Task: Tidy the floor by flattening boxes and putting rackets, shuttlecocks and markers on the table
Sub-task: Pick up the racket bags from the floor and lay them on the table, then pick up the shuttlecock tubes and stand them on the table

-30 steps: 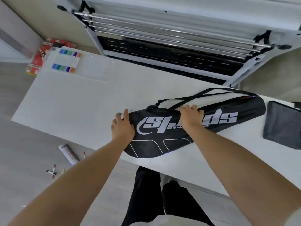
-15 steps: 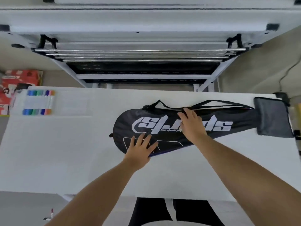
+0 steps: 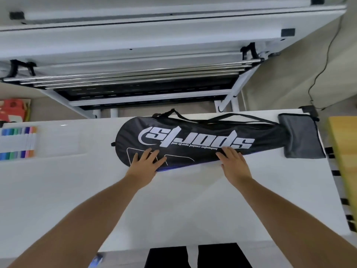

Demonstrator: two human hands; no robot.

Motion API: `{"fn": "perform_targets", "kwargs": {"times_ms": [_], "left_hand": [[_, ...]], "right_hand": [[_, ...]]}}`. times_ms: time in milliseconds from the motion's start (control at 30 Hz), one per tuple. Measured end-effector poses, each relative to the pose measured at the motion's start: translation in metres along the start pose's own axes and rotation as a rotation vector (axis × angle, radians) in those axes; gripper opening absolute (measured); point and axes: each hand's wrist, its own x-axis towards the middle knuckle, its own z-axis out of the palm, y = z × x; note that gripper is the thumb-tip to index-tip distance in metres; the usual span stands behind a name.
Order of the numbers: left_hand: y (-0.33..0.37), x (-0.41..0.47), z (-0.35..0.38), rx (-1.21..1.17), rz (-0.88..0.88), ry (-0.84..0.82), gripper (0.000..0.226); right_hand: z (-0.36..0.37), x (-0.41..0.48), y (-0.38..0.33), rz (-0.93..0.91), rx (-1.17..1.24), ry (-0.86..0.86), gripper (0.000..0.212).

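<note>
A broad white table (image 3: pixel 58 190) with a smooth, faintly glossy top is seen from above, filling most of the view. Behind its far edge a white metal rack (image 3: pixel 135 97) with several long chromed bars is set against a pale wall, down which a thin dark cable (image 3: pixel 324 64) is run. Along the far side of the table a black racket bag (image 3: pixel 193 130) is laid flat: it is made of thin, slightly creased fabric, rounded and wide at the left, tapered to the right, printed with large white lettering, and a narrow black strap (image 3: pixel 241 117) is looped along its far edge. Its narrow end is met by a flat grey fabric pouch (image 3: pixel 301 140) near the table's right end. At the left end a clear flat pack of markers (image 3: pixel 17 142) with coloured caps is placed, well apart from the bag. Beyond the left corner a red printed box (image 3: pixel 13 109) is glimpsed, and at the right a yellow wooden surface (image 3: pixel 345 151). The left hand (image 3: pixel 144 163) is spread flat, fingers wide, on the bag's near edge at the wide end; the right hand (image 3: pixel 234 163) is likewise laid flat with straight fingers on the near edge further right. Nothing is gripped by either.
</note>
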Motion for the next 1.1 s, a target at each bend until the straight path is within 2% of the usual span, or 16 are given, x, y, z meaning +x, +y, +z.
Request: {"fn": "perform_targets", "kwargs": {"times_ms": [233,600,867,967,1100], "left_hand": [[0.009,0.015,-0.02,-0.014,-0.127,-0.037,0.077],[0.046,-0.034,-0.057,-0.183,-0.208,0.006,0.048],[0.093,-0.146,-0.044,-0.537,-0.631,-0.006,0.039],[0.108,-0.207,-0.021,-0.623,-0.773,-0.039,0.039],[0.124,-0.293,0.008,-0.739,-1.006,-0.003,0.039]], "right_hand": [[-0.009,0.014,0.0,-0.022,0.063,-0.021,0.054],[-0.055,-0.003,-0.042,-0.099,0.092,-0.048,0.047],[-0.067,-0.024,-0.12,-0.455,-0.048,-0.175,0.041],[-0.069,-0.044,-0.164,-0.577,-0.059,-0.21,0.04],[-0.068,-0.087,-0.236,-0.772,-0.111,-0.241,0.039]]}}
